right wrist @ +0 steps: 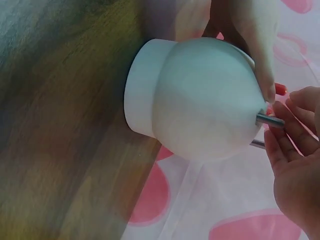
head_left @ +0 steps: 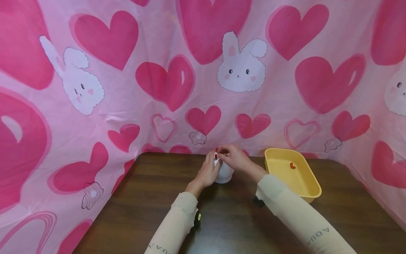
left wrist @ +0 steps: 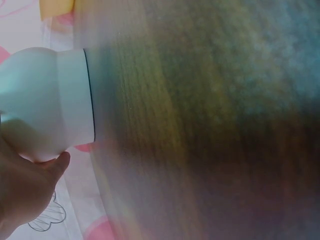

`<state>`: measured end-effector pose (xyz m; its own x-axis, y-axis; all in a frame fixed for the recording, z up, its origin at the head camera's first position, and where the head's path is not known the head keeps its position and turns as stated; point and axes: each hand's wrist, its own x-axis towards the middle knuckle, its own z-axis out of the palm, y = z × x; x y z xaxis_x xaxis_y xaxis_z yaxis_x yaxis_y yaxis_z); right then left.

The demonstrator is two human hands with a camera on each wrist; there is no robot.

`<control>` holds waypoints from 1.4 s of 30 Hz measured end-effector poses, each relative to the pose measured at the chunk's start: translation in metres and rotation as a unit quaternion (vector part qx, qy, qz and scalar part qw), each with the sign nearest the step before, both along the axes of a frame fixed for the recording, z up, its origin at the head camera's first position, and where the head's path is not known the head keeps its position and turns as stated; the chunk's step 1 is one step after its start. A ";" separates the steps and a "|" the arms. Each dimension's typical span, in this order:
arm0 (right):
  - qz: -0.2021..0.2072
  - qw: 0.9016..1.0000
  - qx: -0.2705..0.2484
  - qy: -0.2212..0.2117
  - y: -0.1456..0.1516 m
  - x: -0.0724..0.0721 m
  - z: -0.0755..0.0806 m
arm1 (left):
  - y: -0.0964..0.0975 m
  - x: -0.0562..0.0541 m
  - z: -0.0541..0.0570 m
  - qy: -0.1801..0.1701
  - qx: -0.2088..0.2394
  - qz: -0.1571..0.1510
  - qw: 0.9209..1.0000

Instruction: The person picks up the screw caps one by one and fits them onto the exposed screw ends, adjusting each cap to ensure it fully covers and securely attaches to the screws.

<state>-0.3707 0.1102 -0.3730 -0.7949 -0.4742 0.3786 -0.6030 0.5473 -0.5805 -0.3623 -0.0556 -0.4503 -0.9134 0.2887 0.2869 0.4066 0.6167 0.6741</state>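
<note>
A rounded white object (right wrist: 205, 95) stands upright on a narrower white base, near the table's far edge. Two metal pins (right wrist: 270, 120) and a red peg (right wrist: 281, 89) stick out of its top. From the left, my left hand (head_left: 207, 171) grips the rounded body; its thumb (left wrist: 61, 164) lies along the lower curve in the left wrist view. My right hand (head_left: 236, 157) is at the top, its curled fingertips (right wrist: 274, 145) right beside one metal pin and a bit of red. I cannot tell whether they pinch either one.
To the right stands a yellow tray (head_left: 312, 176) with one small red piece (head_left: 292, 165) inside. The dark wooden table (head_left: 228, 225) ends at a pink cloth (head_left: 203, 91) printed with hearts and rabbits, close behind the white object.
</note>
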 end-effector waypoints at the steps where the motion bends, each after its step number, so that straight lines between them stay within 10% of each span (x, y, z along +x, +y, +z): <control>1: -0.001 1.000 0.005 0.000 0.001 0.000 0.001 | 0.000 -0.001 0.000 0.001 -0.001 0.001 1.000; 42: -0.012 0.994 0.109 0.018 0.070 0.011 0.021 | 0.001 0.003 0.001 -0.017 0.002 0.007 1.000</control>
